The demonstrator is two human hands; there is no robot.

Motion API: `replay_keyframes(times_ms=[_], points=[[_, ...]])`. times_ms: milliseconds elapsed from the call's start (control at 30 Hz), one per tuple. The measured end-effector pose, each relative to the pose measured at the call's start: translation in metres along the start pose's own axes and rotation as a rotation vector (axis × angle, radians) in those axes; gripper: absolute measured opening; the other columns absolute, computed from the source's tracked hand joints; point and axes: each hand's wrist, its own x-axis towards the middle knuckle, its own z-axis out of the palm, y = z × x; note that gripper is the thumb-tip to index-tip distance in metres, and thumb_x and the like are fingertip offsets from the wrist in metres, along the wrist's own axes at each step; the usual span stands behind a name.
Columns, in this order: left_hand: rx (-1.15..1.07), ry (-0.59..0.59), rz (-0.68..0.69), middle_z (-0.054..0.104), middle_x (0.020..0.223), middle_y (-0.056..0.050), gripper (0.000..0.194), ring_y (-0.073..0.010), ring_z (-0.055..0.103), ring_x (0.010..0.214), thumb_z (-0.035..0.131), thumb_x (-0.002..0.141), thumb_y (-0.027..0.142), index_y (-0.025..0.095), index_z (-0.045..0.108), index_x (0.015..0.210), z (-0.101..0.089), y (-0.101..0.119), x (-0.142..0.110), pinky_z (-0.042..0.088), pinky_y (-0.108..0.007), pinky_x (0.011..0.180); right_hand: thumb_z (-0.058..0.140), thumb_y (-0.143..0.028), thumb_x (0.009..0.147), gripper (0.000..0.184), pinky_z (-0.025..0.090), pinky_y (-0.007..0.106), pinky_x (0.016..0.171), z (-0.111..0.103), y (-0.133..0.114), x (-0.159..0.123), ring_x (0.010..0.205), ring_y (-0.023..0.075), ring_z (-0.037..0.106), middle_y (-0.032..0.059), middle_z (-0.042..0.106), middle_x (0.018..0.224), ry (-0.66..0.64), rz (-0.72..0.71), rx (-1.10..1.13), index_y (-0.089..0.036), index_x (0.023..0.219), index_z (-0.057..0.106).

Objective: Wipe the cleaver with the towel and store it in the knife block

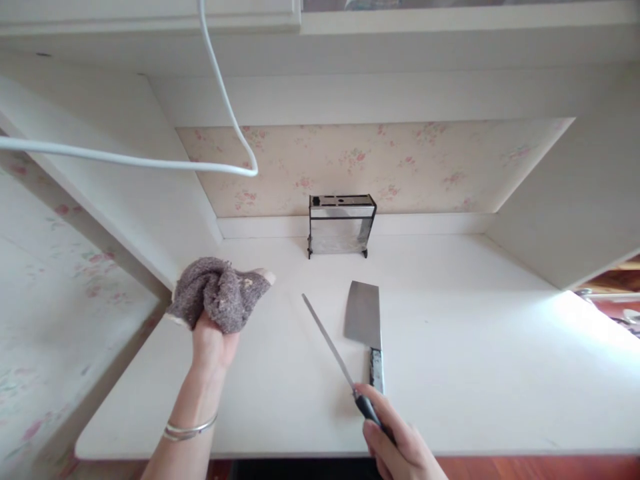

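Note:
My left hand is raised at the left, its fingers wrapped in and gripping a bunched grey-brown cloth with pale edges. My right hand, near the front edge, is closed round the black handle of a knife. The knife's blade looks narrow from here and points up and left; cloth and blade are apart. A cleaver lies flat on the white tabletop just beyond my right hand, its worn dark handle partly hidden by that hand.
A metal and clear-sided knife holder stands at the back against the flowered wall. White side panels enclose both sides, with a shelf overhead. A white cable hangs across the upper left.

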Motion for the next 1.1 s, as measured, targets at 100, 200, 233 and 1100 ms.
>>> replay_keyframes(times_ms=[100, 200, 233, 1100], points=[[0.005, 0.006, -0.111, 0.068, 0.123, -0.002, 0.027, -0.0245, 0.054, 0.125, 0.061, 0.086, 0.030, 0.027, 0.067, 0.113, -0.012, -0.004, -0.021, 0.040, -0.045, 0.110, 0.036, -0.050, 0.091, 0.043, 0.028, 0.025, 0.041, 0.010, -0.016, 0.016, 0.039, 0.0074, 0.038, 0.0004, 0.053, 0.073, -0.031, -0.020, 0.017, -0.019, 0.097, 0.065], [0.020, 0.021, -0.198, 0.070, 0.118, 0.000, 0.026, -0.0262, 0.054, 0.126, 0.057, 0.088, 0.034, 0.029, 0.069, 0.110, -0.022, -0.012, -0.040, 0.041, -0.048, 0.109, 0.035, -0.036, 0.090, 0.035, 0.037, 0.025, 0.051, 0.014, -0.030, 0.030, 0.049, 0.0102, 0.047, 0.0034, 0.059, 0.083, 0.074, -0.094, -0.111, -0.019, 0.088, 0.065], [0.026, 0.019, -0.216, 0.071, 0.117, 0.000, 0.026, -0.0269, 0.053, 0.126, 0.056, 0.088, 0.035, 0.030, 0.069, 0.110, -0.025, -0.014, -0.045, 0.041, -0.049, 0.108, 0.035, -0.033, 0.090, 0.033, 0.039, 0.026, 0.056, 0.014, -0.033, 0.033, 0.055, 0.0125, 0.050, 0.0038, 0.060, 0.084, 0.115, -0.125, -0.179, -0.020, 0.089, 0.065], [-0.020, -0.018, -0.356, 0.066, 0.127, -0.002, 0.048, -0.0293, 0.048, 0.131, 0.068, 0.079, 0.033, 0.035, 0.060, 0.126, -0.063, -0.035, -0.062, 0.042, -0.053, 0.108, 0.041, -0.023, 0.089, 0.025, 0.029, 0.028, 0.057, 0.056, -0.039, 0.068, 0.071, 0.0245, 0.069, 0.0054, 0.073, 0.083, 0.138, -0.255, -1.033, -0.022, 0.109, 0.055]])
